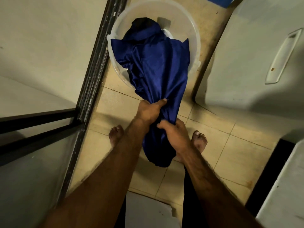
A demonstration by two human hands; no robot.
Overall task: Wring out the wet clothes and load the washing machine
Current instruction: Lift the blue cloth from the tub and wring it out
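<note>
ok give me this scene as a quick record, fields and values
cloth: blue cloth, one end in the tub, other end gathered in both hands
tub: clear plastic tub on the tiled floor, between a dark frame and a white appliance
other item: dark garment in the tub behind the cloth
left hand: gripping the cloth, nearer the tub
right hand: gripping the cloth, just below the left
stage: cloth being lifted or wrung, not loaded
</note>
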